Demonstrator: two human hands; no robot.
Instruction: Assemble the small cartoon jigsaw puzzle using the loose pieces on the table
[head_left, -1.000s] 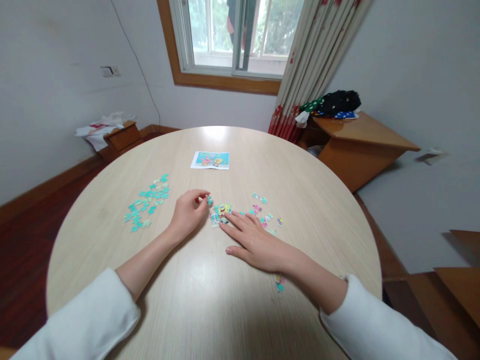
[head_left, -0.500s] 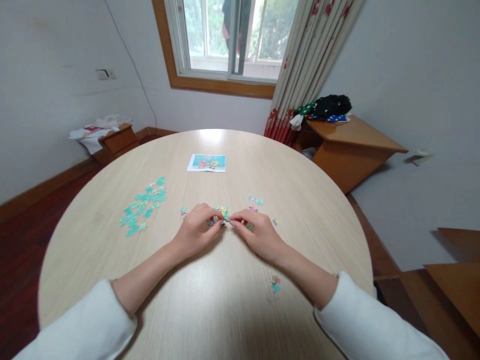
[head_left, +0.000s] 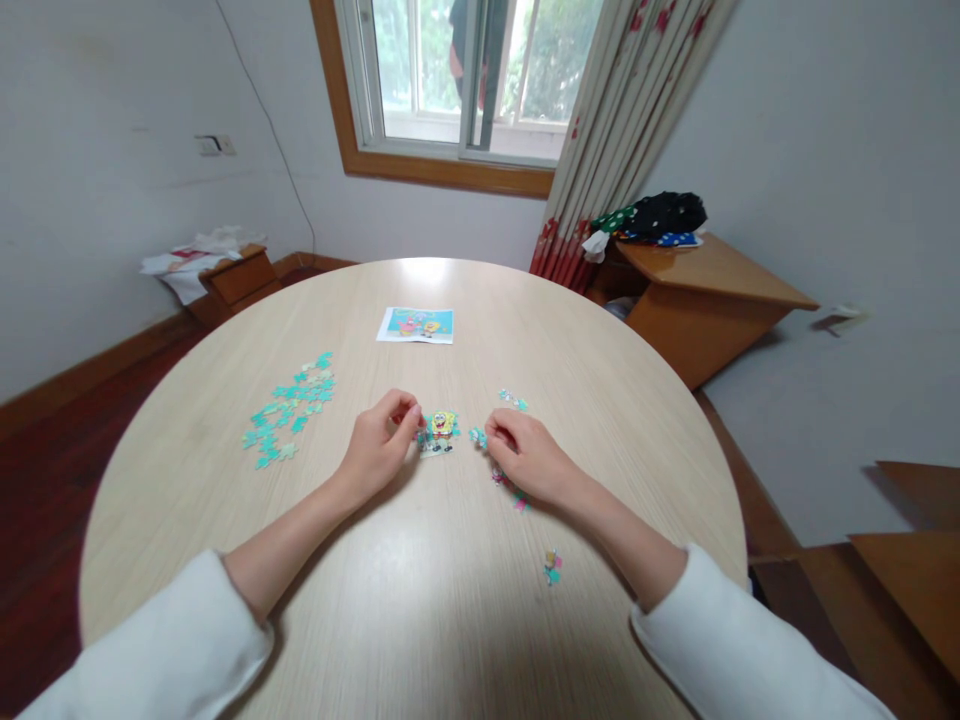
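Note:
A partly joined jigsaw section with a yellow square cartoon figure lies flat on the round table. My left hand is at its left edge, thumb and fingertips pressed together; whether anything sits between them is hidden. To the right of that section, my right hand is closed, with a small teal and white puzzle piece at its fingertips. Pink and teal pieces lie beside and partly under that hand. A few pale and teal pieces rest just beyond it.
Many loose teal pieces spread over the left of the table. A printed reference picture lies toward the far side. A small cluster of pieces is near my right forearm. A wooden cabinet with cloths stands right.
My hands have moved apart from their meeting point over the jigsaw section, uncovering the yellow figure. The right hand has shifted right with a piece at its fingertips; the left has drawn back left.

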